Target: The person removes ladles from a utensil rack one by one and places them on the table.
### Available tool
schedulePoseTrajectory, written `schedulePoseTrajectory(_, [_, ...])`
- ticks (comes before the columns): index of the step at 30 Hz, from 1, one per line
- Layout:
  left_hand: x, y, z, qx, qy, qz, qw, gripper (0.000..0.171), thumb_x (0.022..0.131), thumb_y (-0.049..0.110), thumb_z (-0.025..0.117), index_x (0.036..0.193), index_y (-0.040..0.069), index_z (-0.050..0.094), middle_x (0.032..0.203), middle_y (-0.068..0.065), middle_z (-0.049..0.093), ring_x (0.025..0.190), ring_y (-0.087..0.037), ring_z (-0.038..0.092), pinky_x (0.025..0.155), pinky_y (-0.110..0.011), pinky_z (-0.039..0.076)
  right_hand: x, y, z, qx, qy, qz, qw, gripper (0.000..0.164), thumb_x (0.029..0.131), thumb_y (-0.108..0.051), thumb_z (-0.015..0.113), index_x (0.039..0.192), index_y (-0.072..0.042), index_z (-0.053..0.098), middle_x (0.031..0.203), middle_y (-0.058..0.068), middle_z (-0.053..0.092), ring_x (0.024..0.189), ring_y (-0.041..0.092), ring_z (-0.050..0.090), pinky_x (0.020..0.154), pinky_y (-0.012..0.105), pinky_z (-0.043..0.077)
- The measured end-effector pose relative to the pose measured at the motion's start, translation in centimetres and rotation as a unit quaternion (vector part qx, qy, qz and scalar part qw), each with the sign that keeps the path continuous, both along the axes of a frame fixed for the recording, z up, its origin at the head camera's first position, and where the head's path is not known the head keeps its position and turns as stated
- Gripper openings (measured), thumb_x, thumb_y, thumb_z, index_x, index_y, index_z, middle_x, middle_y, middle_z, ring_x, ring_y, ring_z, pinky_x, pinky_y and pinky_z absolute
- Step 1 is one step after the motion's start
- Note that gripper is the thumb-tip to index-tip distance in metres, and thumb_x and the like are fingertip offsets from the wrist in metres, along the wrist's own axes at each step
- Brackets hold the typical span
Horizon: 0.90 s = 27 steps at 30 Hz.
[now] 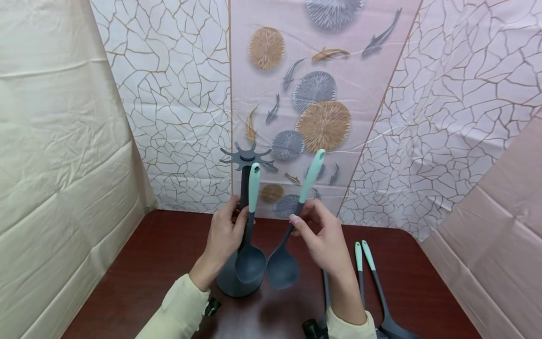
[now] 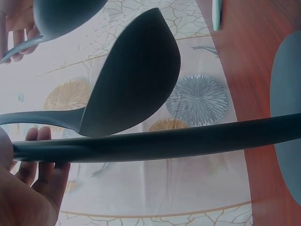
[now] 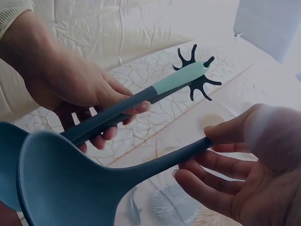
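Observation:
My left hand has its fingers round the dark post of a utensil stand with a round base and a top of curved hooks. A dark ladle with a mint handle hangs from one hook, beside the post; the left thumb lies by its neck. To the right, my right hand pinches a second ladle at its dark neck, between thumb and fingers. That ladle is held in the air, tilted, bowl down, mint end up. The two bowls are close together.
Several more utensils lie on the dark red table at the right, among them a turner and a mint handle next to it. Patterned cloth hangs behind the table, plain cloth at the left.

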<state>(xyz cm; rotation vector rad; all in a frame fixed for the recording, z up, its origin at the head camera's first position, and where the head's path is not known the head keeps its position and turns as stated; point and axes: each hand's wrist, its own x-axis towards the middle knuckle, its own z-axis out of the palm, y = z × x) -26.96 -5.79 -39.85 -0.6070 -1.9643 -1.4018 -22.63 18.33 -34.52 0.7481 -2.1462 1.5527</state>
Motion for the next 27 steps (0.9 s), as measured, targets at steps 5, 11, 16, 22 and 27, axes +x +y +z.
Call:
schedulePoseTrajectory(5, [0.1,-0.3,0.3,-0.001,0.002,0.001,1.0,0.008,0.11,0.017,0.062,0.113,0.01,0.065,0.087,-0.002,0.073,0.066,-0.009,0.07,0.054,-0.03,0.054,-0.3,0.6,0.1,-0.007,-0.037,0.008,0.999,0.019,0.105,-0.014,0.069,0.115,-0.002,0.057,0.1,0.016,0.068,0.083,0.03,0.076,0.074,0.042,0.064])
schedulePoseTrajectory(11, [-0.2,-0.3,0.3,-0.007,-0.007,0.0,1.0,0.013,0.11,0.021,0.061,0.117,0.011,0.065,0.088,-0.002,0.072,0.069,-0.012,0.071,0.057,-0.03,0.056,-1.0,1.3,-0.1,-0.023,-0.055,-0.006,0.998,0.019,0.107,-0.014,0.067,0.114,-0.001,0.055,0.1,0.022,0.067,0.084,0.031,0.075,0.077,0.043,0.064])
schedulePoseTrajectory(16, [0.0,-0.3,0.2,-0.012,-0.01,-0.006,0.9999,0.012,0.11,0.02,0.061,0.117,0.011,0.065,0.087,-0.002,0.071,0.069,-0.013,0.071,0.056,-0.03,0.056,-1.2,1.4,-0.4,-0.014,-0.072,-0.017,0.997,0.021,0.106,-0.013,0.068,0.116,-0.002,0.053,0.099,0.021,0.067,0.083,0.034,0.074,0.074,0.042,0.064])
schedulePoseTrajectory(22, [-0.2,-0.2,0.5,-0.016,-0.004,0.005,0.9999,0.012,0.11,0.021,0.061,0.117,0.011,0.065,0.088,-0.002,0.071,0.071,-0.01,0.07,0.058,-0.031,0.057,-1.9,1.9,0.0,0.022,-0.07,-0.016,0.997,0.028,0.105,-0.013,0.07,0.121,-0.005,0.048,0.097,0.018,0.066,0.083,0.04,0.073,0.07,0.039,0.064])
schedulePoseTrajectory(27, [0.0,-0.3,0.4,-0.018,-0.018,0.005,0.9997,0.012,0.111,0.022,0.06,0.117,0.012,0.065,0.088,-0.002,0.072,0.069,-0.009,0.07,0.057,-0.031,0.057,-2.3,2.2,0.3,0.043,-0.079,0.002,0.996,0.032,0.105,-0.009,0.067,0.126,-0.002,0.044,0.1,0.02,0.066,0.084,0.04,0.073,0.071,0.038,0.064])
